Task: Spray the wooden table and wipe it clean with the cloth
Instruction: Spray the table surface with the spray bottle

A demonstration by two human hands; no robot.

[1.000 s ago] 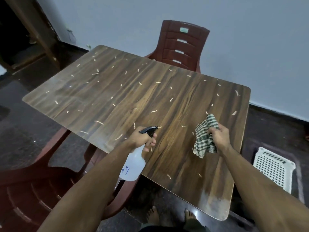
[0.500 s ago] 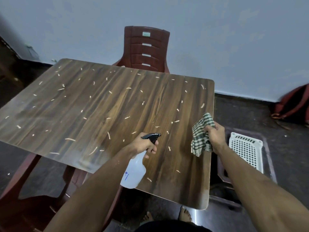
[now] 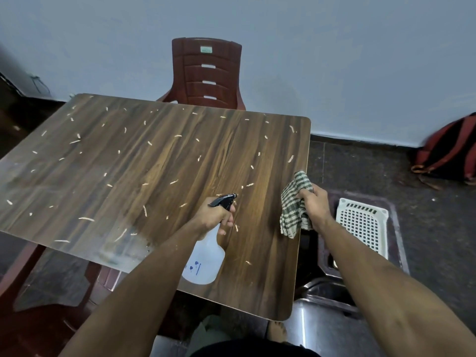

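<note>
Pale wall and dark floor surround a wooden worktop (image 3: 154,161) strewn with small light scraps (image 3: 86,219). Left hand (image 3: 215,215) grips the neck of a translucent spray bottle (image 3: 204,258), fingers curled at the black trigger head, nozzle aimed across the surface. Right hand (image 3: 315,204) clutches a bunched green-checked cloth (image 3: 293,204) at the worktop's right edge. Far side: a maroon plastic chair (image 3: 207,73). Right, on the floor: a white perforated basket (image 3: 362,225) and a red-and-black bag (image 3: 448,153).
</note>
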